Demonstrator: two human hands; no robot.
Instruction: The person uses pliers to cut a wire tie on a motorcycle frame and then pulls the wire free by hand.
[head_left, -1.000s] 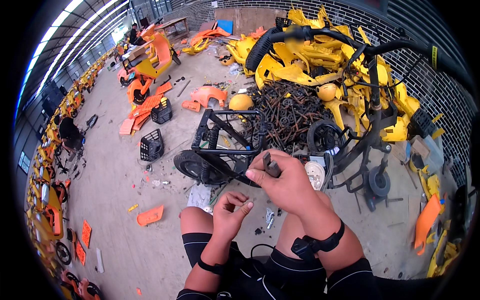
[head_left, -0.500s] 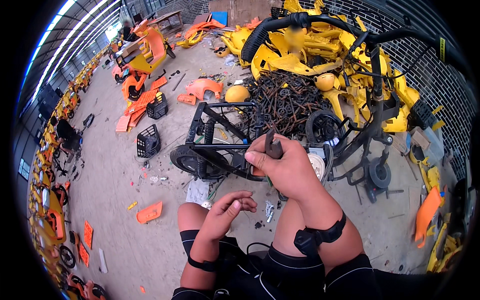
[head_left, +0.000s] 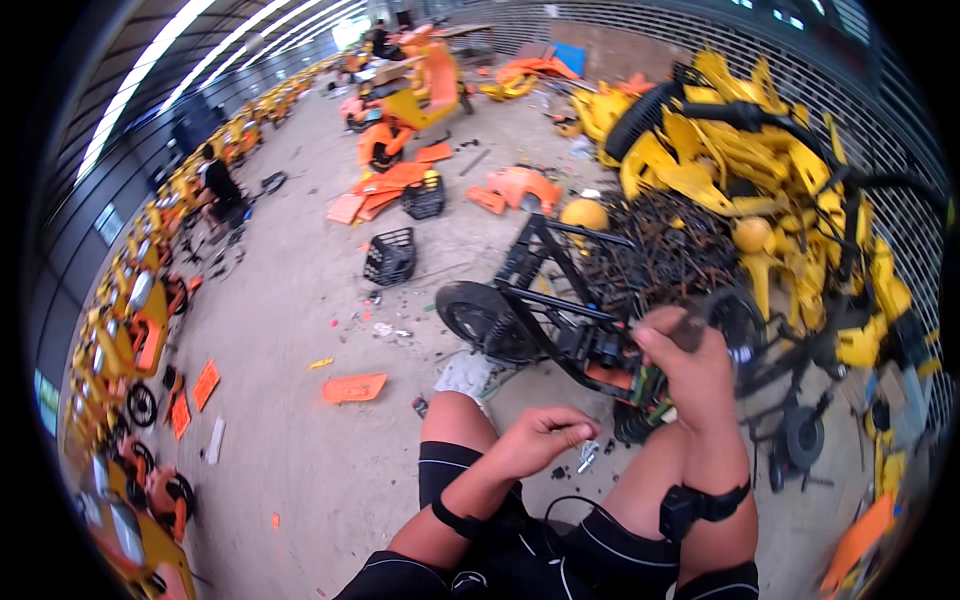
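My right hand (head_left: 690, 370) is closed around dark metal pliers (head_left: 688, 332), blurred by motion, above the black scooter frame (head_left: 548, 298). My left hand (head_left: 545, 438) hovers over my lap, thumb and fingers pressed together. Whatever may be between those fingertips is hidden or too small to name. The stripped frame stands in front of me, its rear wheel (head_left: 487, 318) toward the left and its handlebar (head_left: 745, 115) toward the far right. Small silvery parts (head_left: 588, 455) lie on the floor just beyond my left fingertips.
Yellow body panels (head_left: 690, 170) are heaped behind rusty dark metal parts (head_left: 650, 240). A black basket (head_left: 390, 257) and an orange panel (head_left: 354, 388) lie on the floor. Scooters line the left wall, where a person (head_left: 218, 190) sits low. Another wheel (head_left: 800, 437) stands at right.
My view has swung left, so the scene sits further right. My left hand's fingers have gone from loosely curled to pressed together. The pliers remain in my right hand.
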